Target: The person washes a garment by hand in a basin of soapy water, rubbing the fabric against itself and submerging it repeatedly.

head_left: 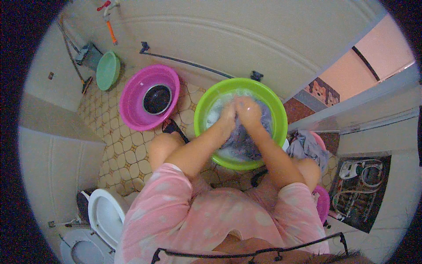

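Observation:
A lime-green plastic basin [281,114] stands on the tiled floor between my knees. It holds foamy water and a wet greyish-purple cloth [242,143]. My left hand [229,114] and my right hand [248,110] meet over the far half of the basin, close together or touching. Both are blurred and their fingers point down into the suds. The cloth lies under and around them; whether the fingers grip part of it is hidden.
A pink basin [130,99] with a dark round bowl [157,99] stands left, a pale green basin [108,71] beyond it. Grey cloth [305,147] hangs over a pink container at right. A toilet [107,214] is at lower left. A wall rail [191,64] runs behind.

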Demonstrator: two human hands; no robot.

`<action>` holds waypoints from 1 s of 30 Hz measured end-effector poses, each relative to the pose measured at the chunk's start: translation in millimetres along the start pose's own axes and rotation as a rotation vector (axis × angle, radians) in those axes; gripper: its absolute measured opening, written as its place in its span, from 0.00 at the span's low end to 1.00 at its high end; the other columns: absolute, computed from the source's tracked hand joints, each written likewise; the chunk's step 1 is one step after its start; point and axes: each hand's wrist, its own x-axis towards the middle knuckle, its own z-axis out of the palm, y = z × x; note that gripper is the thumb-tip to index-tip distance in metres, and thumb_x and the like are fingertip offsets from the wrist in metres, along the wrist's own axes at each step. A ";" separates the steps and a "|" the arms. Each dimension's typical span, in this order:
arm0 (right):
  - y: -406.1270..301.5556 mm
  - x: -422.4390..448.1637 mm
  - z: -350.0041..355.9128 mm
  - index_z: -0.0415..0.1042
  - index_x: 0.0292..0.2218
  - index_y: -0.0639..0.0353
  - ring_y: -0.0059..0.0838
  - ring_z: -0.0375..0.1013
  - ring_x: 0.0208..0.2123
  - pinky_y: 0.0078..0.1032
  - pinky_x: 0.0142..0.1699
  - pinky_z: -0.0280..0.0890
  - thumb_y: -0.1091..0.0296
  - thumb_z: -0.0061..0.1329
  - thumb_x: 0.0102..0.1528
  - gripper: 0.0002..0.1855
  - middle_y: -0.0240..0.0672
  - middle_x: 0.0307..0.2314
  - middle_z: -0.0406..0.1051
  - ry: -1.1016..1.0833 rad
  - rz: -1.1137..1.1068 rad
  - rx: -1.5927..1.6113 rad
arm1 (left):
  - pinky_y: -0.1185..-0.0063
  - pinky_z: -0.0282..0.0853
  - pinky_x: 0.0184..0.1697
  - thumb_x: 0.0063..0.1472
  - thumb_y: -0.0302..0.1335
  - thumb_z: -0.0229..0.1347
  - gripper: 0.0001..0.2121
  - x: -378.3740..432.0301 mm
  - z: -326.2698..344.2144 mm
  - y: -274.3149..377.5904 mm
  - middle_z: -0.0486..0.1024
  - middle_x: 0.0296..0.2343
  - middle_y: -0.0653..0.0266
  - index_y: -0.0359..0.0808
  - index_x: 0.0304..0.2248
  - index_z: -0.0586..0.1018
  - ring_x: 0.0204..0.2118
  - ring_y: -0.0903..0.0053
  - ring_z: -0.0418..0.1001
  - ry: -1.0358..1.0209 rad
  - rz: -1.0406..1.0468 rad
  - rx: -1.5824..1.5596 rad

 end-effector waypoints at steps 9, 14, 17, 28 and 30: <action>-25.4 -22.5 -9.2 0.71 0.31 0.62 0.47 0.69 0.29 0.38 0.35 0.63 0.56 0.37 0.52 0.18 0.46 0.26 0.70 0.044 -0.119 0.158 | 0.75 0.63 0.40 0.58 0.43 0.42 0.17 -25.4 22.7 5.4 0.72 0.32 0.63 0.39 0.36 0.72 0.35 0.73 0.69 0.122 0.107 0.273; 10.0 8.1 -23.2 0.72 0.27 0.61 0.46 0.69 0.26 0.37 0.31 0.63 0.57 0.40 0.51 0.16 0.46 0.23 0.69 0.198 0.043 0.147 | 0.75 0.63 0.39 0.58 0.44 0.42 0.17 -18.7 33.7 -13.4 0.72 0.31 0.63 0.40 0.36 0.73 0.33 0.73 0.69 -0.007 0.040 0.038; 11.1 5.0 -18.0 0.71 0.25 0.61 0.46 0.69 0.26 0.38 0.31 0.63 0.58 0.39 0.51 0.16 0.47 0.22 0.69 0.153 0.077 0.161 | 0.73 0.66 0.38 0.58 0.37 0.43 0.14 -14.6 35.2 -4.8 0.73 0.32 0.61 0.39 0.38 0.71 0.32 0.71 0.70 0.115 -0.003 0.194; 28.6 12.6 -20.8 0.70 0.27 0.62 0.48 0.69 0.27 0.37 0.34 0.62 0.54 0.37 0.53 0.19 0.46 0.24 0.69 0.276 0.099 0.272 | 0.72 0.63 0.42 0.57 0.39 0.42 0.16 -8.2 29.0 -2.7 0.72 0.32 0.61 0.36 0.37 0.72 0.34 0.72 0.69 0.064 -0.070 0.074; 23.8 19.8 -28.8 0.69 0.29 0.63 0.47 0.68 0.31 0.37 0.37 0.61 0.53 0.39 0.52 0.19 0.48 0.25 0.69 0.152 0.201 0.402 | 0.72 0.62 0.44 0.57 0.36 0.42 0.15 -0.2 12.9 12.9 0.70 0.36 0.59 0.36 0.39 0.70 0.37 0.70 0.68 0.095 0.015 0.075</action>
